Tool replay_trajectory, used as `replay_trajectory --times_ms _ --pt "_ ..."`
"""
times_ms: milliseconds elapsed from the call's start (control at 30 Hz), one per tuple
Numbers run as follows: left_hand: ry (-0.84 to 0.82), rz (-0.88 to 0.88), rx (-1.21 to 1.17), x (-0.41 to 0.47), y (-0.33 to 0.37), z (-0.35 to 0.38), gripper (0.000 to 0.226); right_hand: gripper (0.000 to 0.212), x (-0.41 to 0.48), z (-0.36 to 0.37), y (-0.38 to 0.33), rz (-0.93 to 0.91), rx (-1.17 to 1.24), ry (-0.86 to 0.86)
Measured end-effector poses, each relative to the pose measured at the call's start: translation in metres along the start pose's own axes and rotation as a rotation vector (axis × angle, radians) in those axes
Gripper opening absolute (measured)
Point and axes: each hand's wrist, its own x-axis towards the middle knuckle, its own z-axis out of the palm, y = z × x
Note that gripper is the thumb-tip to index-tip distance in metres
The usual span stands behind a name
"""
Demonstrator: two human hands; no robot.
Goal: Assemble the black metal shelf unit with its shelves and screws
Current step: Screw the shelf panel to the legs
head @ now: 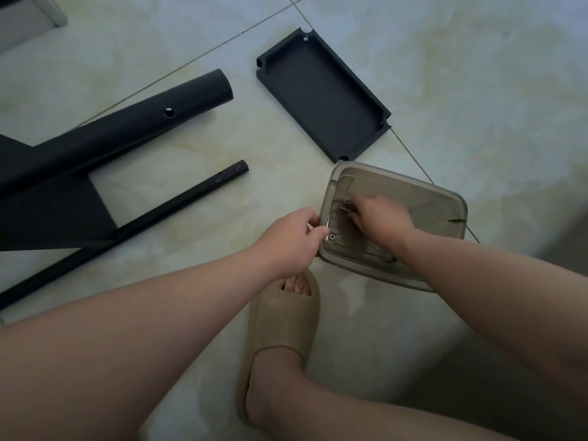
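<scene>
On pale tiled floor (461, 90), black shelf (321, 97), tubes (127, 132)

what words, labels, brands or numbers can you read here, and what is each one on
No readable text anywhere in this view.
The black shelf tray, thick black tube, thin black rod, plastic container, tan slipper: plain surfaces, no print or label visible.
The small parts inside the container: too blurred to show any marking.
</scene>
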Motion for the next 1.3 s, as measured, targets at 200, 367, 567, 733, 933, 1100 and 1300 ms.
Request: replay_trajectory --times_ms 200,367,567,733,933,1100,1300 --pt "-0.02 -0.07 0.039 -0.01 0.004 -0.009 0.031 0.022 -0.013 -0.026 -0.003 0.03 -0.002 -0.047" --pt "-0.053 -0.097 0.227 -0.041 0.019 -0.049 0.04 0.014 -0.046 -0.076 -0.011 -0.01 0.096 0.003" --pt "0.066 0.044 0.318 -0.112 0.048 -0.118 0.011 0.006 -0.095 -0.162 -0.044 -0.032 0.263 0.219" --pt "0.285 0.119 0.228 -0.192 0.056 -0.167 0.012 0.017 -0.147 -0.217 -0.101 -0.135 0.453 0.336" --pt "0.49 0.085 0.068 -0.274 0.018 -0.216 0.014 0.016 -0.196 -0.262 -0.192 -0.262 0.752 0.343" --pt "0.729 0.054 -0.132 -0.311 -0.028 -0.25 0.014 0.015 -0.218 -0.282 -0.257 -0.346 0.882 0.221" --pt "0.756 -0.036 -0.153 -0.315 -0.075 -0.272 0.015 0.012 -0.203 -0.276 -0.312 -0.408 0.833 0.026"
